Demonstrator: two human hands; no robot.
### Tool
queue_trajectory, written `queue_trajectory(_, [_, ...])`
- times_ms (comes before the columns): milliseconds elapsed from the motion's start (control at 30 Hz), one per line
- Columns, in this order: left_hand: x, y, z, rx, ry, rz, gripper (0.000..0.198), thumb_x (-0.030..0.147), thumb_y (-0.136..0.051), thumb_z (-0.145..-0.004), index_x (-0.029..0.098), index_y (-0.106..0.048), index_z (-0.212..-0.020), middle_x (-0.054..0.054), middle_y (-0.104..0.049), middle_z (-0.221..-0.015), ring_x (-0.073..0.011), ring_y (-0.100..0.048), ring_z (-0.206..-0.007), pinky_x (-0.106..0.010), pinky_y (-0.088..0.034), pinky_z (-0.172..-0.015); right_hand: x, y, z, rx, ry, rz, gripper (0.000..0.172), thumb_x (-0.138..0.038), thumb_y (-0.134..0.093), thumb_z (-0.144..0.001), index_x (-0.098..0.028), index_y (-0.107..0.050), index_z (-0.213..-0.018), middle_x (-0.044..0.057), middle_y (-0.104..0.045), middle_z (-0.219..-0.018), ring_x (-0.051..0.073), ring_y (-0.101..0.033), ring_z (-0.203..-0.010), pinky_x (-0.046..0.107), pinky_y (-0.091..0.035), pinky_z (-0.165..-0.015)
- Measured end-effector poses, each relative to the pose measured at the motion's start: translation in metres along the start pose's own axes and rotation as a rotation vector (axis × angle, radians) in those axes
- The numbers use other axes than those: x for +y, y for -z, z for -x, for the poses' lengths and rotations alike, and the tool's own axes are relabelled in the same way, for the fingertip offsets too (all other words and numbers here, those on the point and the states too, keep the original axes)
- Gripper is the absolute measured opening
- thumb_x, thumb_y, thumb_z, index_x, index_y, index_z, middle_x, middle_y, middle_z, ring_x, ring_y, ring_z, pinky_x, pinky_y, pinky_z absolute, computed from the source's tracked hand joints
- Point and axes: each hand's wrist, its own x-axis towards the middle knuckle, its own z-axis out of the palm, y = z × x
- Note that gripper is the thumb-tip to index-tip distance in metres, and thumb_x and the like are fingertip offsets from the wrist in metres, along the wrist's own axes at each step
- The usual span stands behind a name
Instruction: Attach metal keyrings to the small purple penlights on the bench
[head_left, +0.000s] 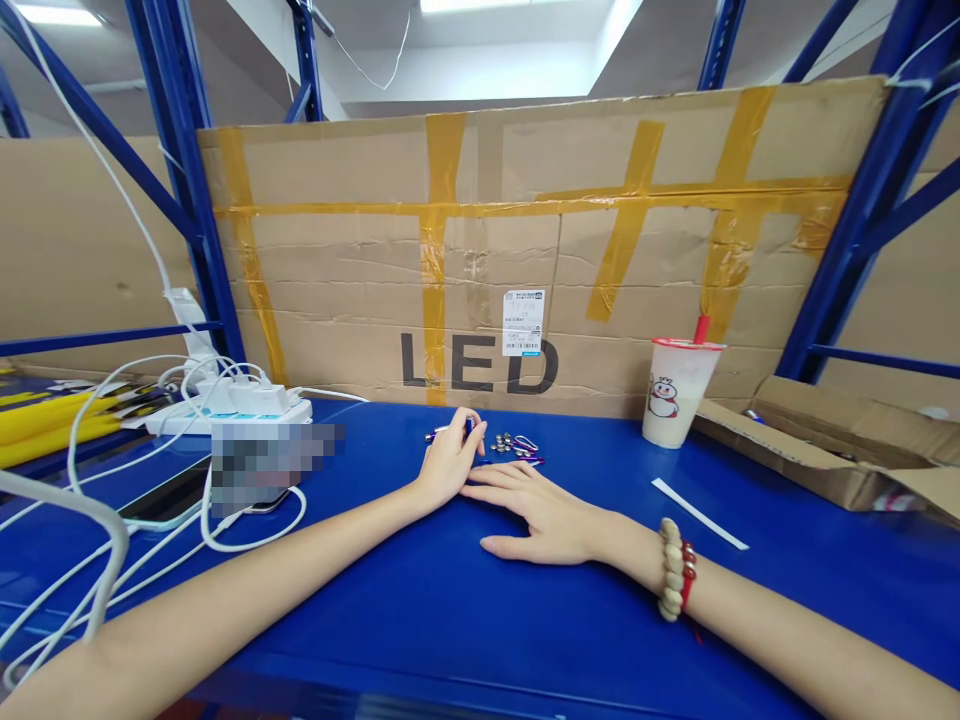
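My left hand (448, 465) rests on the blue tabletop with its fingers curled round a small dark blue piece (470, 426), mostly hidden by the fingers. Just left of it a slim piece with a metallic end (430, 436) pokes out from behind the hand. My right hand (544, 512) lies palm down, fingers stretched toward the left hand, holding nothing that shows. Beyond its fingertips is a little group of silver metal parts (504, 442) and purple clip-like pieces (530, 460), too small to make out exactly.
A lidded drink cup (670, 395) with a red straw stands at back right, near a white strip (699, 513) and an open cardboard box (810, 455). At left are a power strip (247, 400), tangled white cables (112, 550) and a phone (169, 495). Taped cardboard (345, 290) forms the back.
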Motion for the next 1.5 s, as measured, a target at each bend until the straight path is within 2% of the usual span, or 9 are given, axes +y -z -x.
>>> queue_trajectory(367, [0.001,0.0,0.002,-0.077,-0.018,-0.116,0.023,0.042,-0.029,-0.088,0.024,-0.043,-0.087,0.006,-0.058,-0.067,-0.0118,-0.057,-0.067,-0.025,-0.04,-0.069,-0.004,0.001,-0.001,0.023,-0.009,0.014,0.053,-0.045,-0.049,-0.082,-0.023,-0.042,-0.13,0.007,-0.042,-0.134,0.022,-0.034,-0.123,0.04,-0.023,-0.102])
queue_trajectory(600, [0.009,0.003,0.006,-0.16,-0.062,-0.182,0.024,0.042,-0.029,-0.087,0.024,-0.045,-0.089,0.005,-0.057,-0.067,-0.0132,-0.055,-0.066,-0.025,-0.038,-0.062,0.0,0.0,-0.002,0.125,-0.027,0.16,0.035,-0.038,-0.044,-0.086,-0.02,-0.058,-0.113,0.005,-0.057,-0.118,0.018,-0.046,-0.112,0.037,-0.026,-0.099])
queue_trajectory(767, [0.003,0.0,0.002,-0.149,-0.048,-0.07,0.024,0.042,-0.032,-0.086,0.022,-0.045,-0.085,0.005,-0.057,-0.064,-0.0126,-0.054,-0.062,-0.024,-0.039,-0.062,0.004,-0.002,-0.001,0.168,-0.042,0.184,0.033,-0.035,-0.041,-0.087,-0.019,-0.059,-0.11,0.006,-0.06,-0.113,0.018,-0.051,-0.105,0.035,-0.032,-0.092])
queue_trajectory(900, [-0.001,-0.001,-0.001,-0.121,0.008,-0.03,0.024,0.042,-0.032,-0.087,0.022,-0.043,-0.084,0.005,-0.058,-0.064,-0.0131,-0.055,-0.063,-0.025,-0.041,-0.064,0.007,-0.003,-0.001,0.213,-0.083,0.222,0.028,-0.031,-0.042,-0.087,-0.02,-0.063,-0.102,0.006,-0.064,-0.106,0.018,-0.054,-0.099,0.036,-0.033,-0.089])
queue_trajectory(1000, [0.001,0.0,0.0,-0.181,-0.034,-0.107,0.02,0.039,-0.032,-0.087,0.023,-0.044,-0.085,0.004,-0.059,-0.067,-0.0136,-0.057,-0.068,-0.025,-0.041,-0.068,0.009,-0.003,-0.001,0.245,-0.114,0.271,0.025,-0.029,-0.044,-0.085,-0.02,-0.065,-0.094,0.005,-0.066,-0.096,0.018,-0.056,-0.092,0.035,-0.035,-0.084])
queue_trajectory(1167, [0.006,-0.001,0.004,-0.286,-0.113,-0.232,0.018,0.037,-0.033,-0.087,0.024,-0.045,-0.089,0.003,-0.059,-0.075,-0.0148,-0.056,-0.069,-0.026,-0.04,-0.065,0.011,-0.001,-0.002,0.294,-0.181,0.319,0.02,-0.026,-0.047,-0.083,-0.02,-0.066,-0.081,0.003,-0.068,-0.086,0.017,-0.057,-0.085,0.033,-0.036,-0.076])
queue_trajectory(1367, [0.0,-0.003,0.002,-0.274,-0.083,-0.13,0.019,0.039,-0.034,-0.087,0.023,-0.044,-0.087,0.004,-0.058,-0.068,-0.0142,-0.056,-0.066,-0.026,-0.041,-0.068,0.016,-0.003,-0.001,0.321,-0.282,0.318,0.015,-0.028,-0.053,-0.079,-0.021,-0.066,-0.076,0.002,-0.068,-0.082,0.019,-0.057,-0.083,0.032,-0.038,-0.069])
queue_trajectory(1500, [0.001,-0.003,0.001,-0.266,-0.068,-0.115,0.019,0.039,-0.033,-0.087,0.023,-0.044,-0.087,0.005,-0.057,-0.066,-0.0134,-0.056,-0.064,-0.026,-0.04,-0.066,0.019,-0.004,0.0,0.358,-0.298,0.294,0.012,-0.024,-0.054,-0.078,-0.022,-0.064,-0.083,0.002,-0.067,-0.085,0.018,-0.057,-0.082,0.03,-0.041,-0.069])
